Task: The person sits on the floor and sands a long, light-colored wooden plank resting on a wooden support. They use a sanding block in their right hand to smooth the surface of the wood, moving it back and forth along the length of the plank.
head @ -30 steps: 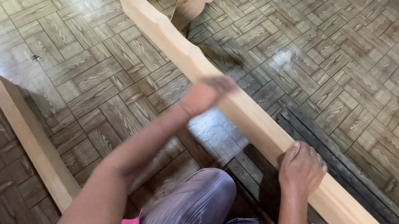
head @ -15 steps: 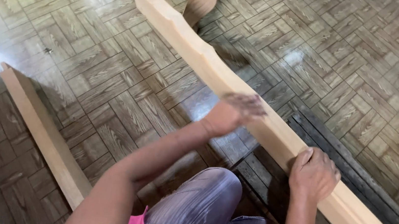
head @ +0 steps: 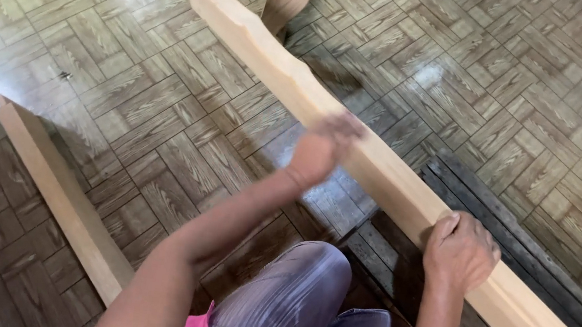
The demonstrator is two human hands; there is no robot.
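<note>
Right hand (head: 461,251) gripping long pale board (head: 386,178), left hand (head: 323,149) – blurred – on its edge

A glossy parquet-pattern floor (head: 541,84) carries a plain wooden board (head: 61,201) and dark planks (head: 521,239).

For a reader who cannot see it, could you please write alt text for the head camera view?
A person's right hand grips the top edge of a long pale wooden board standing on edge, while the blurred left hand presses against its face further along. A second, plainer board stands to the left on the glossy parquet-patterned floor.
</note>
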